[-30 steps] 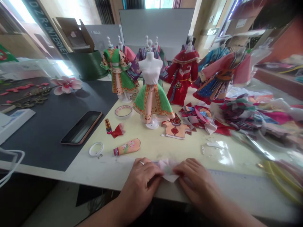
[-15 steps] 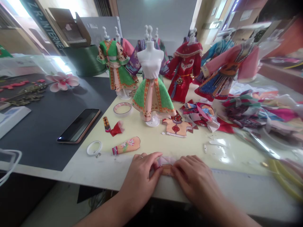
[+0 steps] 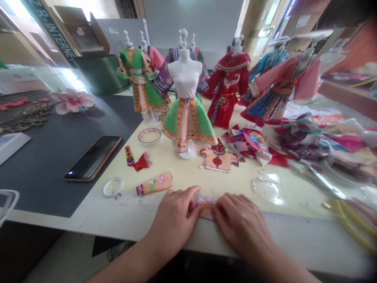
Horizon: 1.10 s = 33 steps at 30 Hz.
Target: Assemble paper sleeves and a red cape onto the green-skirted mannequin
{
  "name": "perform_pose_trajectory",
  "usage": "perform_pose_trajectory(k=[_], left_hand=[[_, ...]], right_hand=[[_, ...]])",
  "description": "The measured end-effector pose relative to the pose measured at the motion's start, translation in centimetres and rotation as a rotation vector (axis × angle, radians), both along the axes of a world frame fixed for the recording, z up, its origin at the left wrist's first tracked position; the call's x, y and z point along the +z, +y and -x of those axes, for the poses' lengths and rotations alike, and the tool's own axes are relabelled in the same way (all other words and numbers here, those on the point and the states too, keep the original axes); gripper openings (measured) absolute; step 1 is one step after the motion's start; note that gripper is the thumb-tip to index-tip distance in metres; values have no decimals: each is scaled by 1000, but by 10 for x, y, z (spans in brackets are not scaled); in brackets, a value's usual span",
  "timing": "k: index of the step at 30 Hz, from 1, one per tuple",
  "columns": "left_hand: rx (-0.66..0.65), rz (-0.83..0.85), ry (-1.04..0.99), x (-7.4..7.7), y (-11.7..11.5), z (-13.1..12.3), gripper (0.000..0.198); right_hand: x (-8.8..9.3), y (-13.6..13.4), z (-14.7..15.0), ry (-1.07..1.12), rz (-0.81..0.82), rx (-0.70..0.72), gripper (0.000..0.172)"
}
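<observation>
Both hands meet at the front edge of the table over a small peach piece of fabric (image 3: pixel 206 210), its backing pale lilac. My left hand (image 3: pixel 178 210) pinches its left end between thumb and fingers. At the other end, my right hand (image 3: pixel 240 216) grips with fingers bent; its fingertips are partly hidden. Up and left lies a peach sleeve piece (image 3: pixel 156 183) with a pink flower and a dark red cuff. Farther back, a peach bodice piece (image 3: pixel 218 160) lies flat. Behind it stands a small white mannequin (image 3: pixel 185 74) in a green and peach skirt (image 3: pixel 191 122).
Several dressed mannequins stand behind, one in red (image 3: pixel 228 90). Fabric scraps (image 3: pixel 309 137) heap up at right, near yellow-handled scissors (image 3: pixel 350 220). At left are a phone (image 3: pixel 93 158), a white ring (image 3: pixel 112 187) and a tape roll (image 3: pixel 150 136). A ruler (image 3: pixel 288 217) lies along the front.
The view has shifted slightly, so most things sit a little farther left. Both hands still hold the peach fabric piece, and a bit more of its surface shows between them.
</observation>
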<state>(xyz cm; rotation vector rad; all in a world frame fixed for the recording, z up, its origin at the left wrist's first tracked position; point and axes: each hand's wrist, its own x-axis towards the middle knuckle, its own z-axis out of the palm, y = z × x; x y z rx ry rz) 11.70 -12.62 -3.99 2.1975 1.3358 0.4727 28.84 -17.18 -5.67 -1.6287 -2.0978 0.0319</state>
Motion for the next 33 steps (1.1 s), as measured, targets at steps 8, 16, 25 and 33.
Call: perform_pose_trajectory(k=[8, 16, 25, 33], left_hand=[[4, -8, 35, 0, 1, -2, 29], [10, 42, 30, 4, 2, -3, 32], [-11, 20, 13, 6, 3, -1, 30], [-147, -85, -76, -8, 2, 3, 14]], right_hand=[[2, 3, 1, 21, 12, -18, 20], [14, 7, -11, 19, 189, -3, 8], [32, 42, -16, -163, 318, 151, 14], [27, 52, -17, -12, 349, 165, 8]])
